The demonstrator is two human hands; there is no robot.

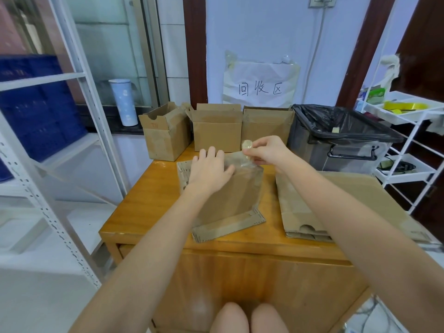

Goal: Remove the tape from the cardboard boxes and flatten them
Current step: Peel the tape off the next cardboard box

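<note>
Two fingers (252, 153) pinch tape (247, 145) above flattened box (230, 200).

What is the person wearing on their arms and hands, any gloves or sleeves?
Nothing shows on them. The left hand and right hand are bare, with no gloves, and I see no rings. Both forearms are uncovered from wrist to the picture's lower edge: no sleeves, watch or bracelet in view. The nails look short and unpainted, though small in this view.

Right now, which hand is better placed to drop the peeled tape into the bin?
Right. The right hand already pinches the wad of peeled tape and sits nearer the black-lined bin at the table's right. The left hand lies flat on the flattened cardboard box.
</note>
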